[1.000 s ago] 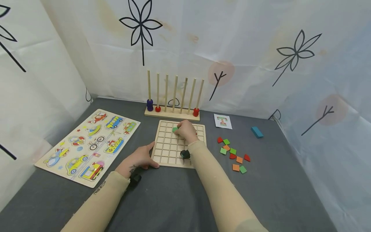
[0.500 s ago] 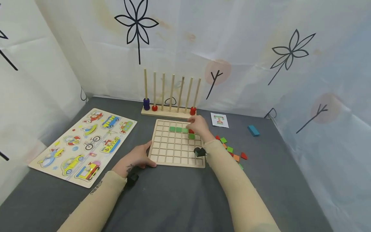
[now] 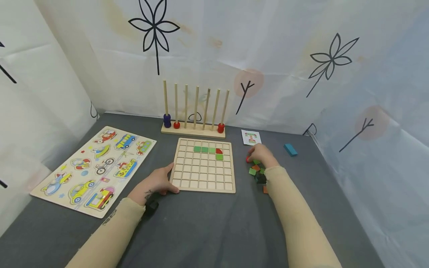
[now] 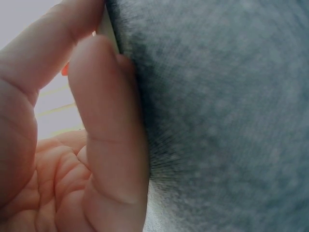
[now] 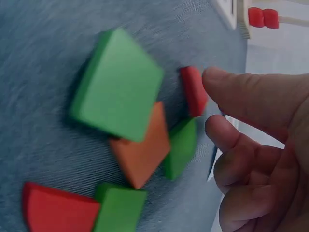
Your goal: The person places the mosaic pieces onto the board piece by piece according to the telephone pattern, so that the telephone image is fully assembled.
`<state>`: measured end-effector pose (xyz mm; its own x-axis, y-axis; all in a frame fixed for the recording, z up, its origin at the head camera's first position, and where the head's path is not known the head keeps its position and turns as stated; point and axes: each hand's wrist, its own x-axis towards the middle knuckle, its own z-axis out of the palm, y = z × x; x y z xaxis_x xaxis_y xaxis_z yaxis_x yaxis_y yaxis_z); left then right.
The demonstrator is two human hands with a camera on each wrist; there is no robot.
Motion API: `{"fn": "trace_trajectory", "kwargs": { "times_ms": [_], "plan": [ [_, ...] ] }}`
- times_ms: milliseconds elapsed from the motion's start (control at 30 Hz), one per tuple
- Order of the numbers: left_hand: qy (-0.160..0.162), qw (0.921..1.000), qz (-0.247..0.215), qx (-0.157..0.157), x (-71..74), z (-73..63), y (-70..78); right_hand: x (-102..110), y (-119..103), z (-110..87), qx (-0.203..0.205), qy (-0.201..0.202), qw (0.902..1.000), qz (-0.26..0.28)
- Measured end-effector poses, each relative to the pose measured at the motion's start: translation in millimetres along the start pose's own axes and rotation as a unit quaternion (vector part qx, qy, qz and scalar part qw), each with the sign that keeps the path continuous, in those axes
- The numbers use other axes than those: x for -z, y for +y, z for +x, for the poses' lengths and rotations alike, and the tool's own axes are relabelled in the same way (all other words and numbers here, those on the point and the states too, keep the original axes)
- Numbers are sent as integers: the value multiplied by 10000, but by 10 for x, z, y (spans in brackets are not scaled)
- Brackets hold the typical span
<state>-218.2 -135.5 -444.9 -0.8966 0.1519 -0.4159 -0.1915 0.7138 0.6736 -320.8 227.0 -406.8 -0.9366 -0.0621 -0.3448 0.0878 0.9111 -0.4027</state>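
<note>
My left hand point(image 3: 156, 184) holds the lower left corner of a wooden grid board point(image 3: 202, 175), thumb at the front edge and fingers along the left side. On the board are a row of green tiles point(image 3: 205, 149), a red rounded-corner tile point(image 3: 219, 151) and one green tile point(image 3: 219, 157) under it. Right of the board, my right hand point(image 3: 263, 155) is over the loose tiles. In the right wrist view its thumb and forefinger are apart, the thumb tip right at a red tile point(image 5: 194, 91) lying on the cloth. A green tile point(image 5: 120, 84) overlaps an orange one point(image 5: 142, 147) nearby.
A printed pattern card point(image 3: 250, 137) lies behind the right hand, with a blue block point(image 3: 290, 150) to its right. The peg stand point(image 3: 193, 130) with a few beads is at the back. A picture puzzle board point(image 3: 94, 169) covers the left side.
My right hand has moved right, off the grid board to the loose tiles, uncovering the green row and the red tile on the grid. My left hand stays at the board's corner.
</note>
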Motion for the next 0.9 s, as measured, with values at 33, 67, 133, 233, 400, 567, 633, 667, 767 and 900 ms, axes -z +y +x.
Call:
{"fn": "trace_trajectory", "kwargs": {
  "times_ms": [33,67,133,233,400,567,633,667,767,900],
  "plan": [
    [3,10000,15,8,2,-1,2,-11,17,4,-10,-37,10000,-7],
    [2,10000,22,16,3,-2,1,-23,32,10,19,-62,10000,-58],
    [5,10000,34,17,4,-1,0,-45,49,23,25,-57,9999,-87],
    [-1,10000,34,12,4,3,1,-69,57,37,76,-8,9999,-85],
    [2,10000,41,16,-2,3,-1,-104,83,67,119,100,9999,-2],
    [-8,10000,2,-10,-7,6,-7,-121,125,92,374,98,9987,335],
    [-14,10000,-23,-16,-6,5,-8,-118,99,93,560,224,9969,503],
    [-10,10000,-32,-17,-6,5,-9,-115,67,92,671,345,9954,592],
    [5,10000,-48,-18,-4,7,-16,-112,-94,96,1033,790,9876,877],
    [19,10000,-28,-4,-1,14,-24,-153,-410,136,1452,1121,9766,1121]
  ]
}}
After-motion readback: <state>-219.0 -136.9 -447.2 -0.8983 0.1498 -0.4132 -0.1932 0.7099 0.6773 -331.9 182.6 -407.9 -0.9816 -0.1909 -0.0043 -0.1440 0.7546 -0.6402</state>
